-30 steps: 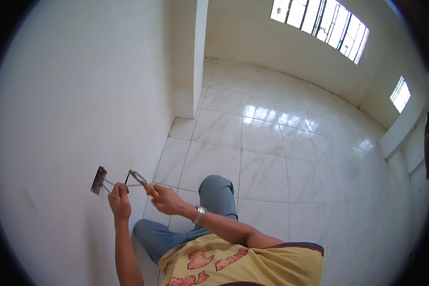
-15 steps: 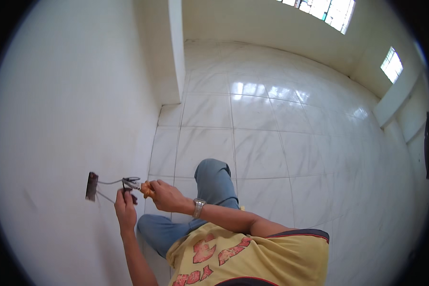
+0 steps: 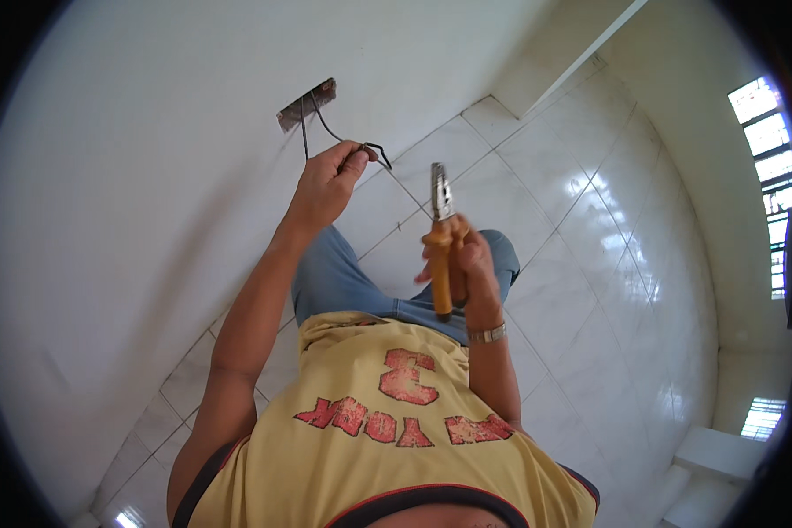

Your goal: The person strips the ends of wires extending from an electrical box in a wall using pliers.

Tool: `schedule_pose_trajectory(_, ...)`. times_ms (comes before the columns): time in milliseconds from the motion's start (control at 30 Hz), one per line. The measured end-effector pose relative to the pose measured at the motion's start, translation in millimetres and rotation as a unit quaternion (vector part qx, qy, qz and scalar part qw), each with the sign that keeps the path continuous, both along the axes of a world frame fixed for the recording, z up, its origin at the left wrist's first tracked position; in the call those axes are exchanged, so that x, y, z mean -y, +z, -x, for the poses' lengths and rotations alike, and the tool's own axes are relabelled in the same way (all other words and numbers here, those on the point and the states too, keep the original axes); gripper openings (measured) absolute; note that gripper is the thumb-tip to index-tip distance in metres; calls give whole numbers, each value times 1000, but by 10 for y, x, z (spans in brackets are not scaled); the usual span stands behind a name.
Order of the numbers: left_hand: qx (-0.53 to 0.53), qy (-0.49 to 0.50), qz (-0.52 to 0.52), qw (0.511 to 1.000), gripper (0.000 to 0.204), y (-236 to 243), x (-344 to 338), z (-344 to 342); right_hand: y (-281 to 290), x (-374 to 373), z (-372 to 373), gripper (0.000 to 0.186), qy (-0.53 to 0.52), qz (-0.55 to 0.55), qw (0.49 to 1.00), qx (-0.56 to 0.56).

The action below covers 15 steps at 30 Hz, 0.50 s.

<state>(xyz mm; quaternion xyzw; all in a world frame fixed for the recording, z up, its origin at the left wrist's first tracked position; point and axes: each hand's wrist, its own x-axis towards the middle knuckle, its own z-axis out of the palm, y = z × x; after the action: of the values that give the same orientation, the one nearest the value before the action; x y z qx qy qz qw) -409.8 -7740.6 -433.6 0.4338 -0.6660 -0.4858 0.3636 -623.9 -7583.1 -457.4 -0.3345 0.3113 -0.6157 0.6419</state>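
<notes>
My left hand pinches dark electrical wires close to the wall; a bent black end sticks out past its fingertips. Two lengths of wire run back from the hand to a rectangular wall box set in the white wall. In my right hand is a pair of pliers with orange handles and metal jaws, pointing away from me and held apart from the wires. Part of the fingers behind the handles is hidden.
White marbled floor tiles spread out ahead and to the right. The white wall stands close on my left, with a pillar projecting farther along. My jeans-covered knees are bent below my hands. Barred windows are at the far right.
The pliers have come away from the wires and moved right with my right hand. My left hand still pinches the wires. The whole view has turned toward the wall.
</notes>
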Motion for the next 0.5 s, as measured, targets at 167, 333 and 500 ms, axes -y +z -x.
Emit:
schedule_pose_trajectory(167,12,-5,-7,1000,23,-53,-48,52,-214,-153,159,83,63,-142,983,-102)
schedule_pose_trajectory(333,14,-18,7,1000,25,-157,-64,57,-227,-130,-126,73,135,-93,963,213)
schedule_pose_trajectory(500,13,-5,97,995,24,-302,41,56,-310,-160,-112,65,0,-236,969,-79)
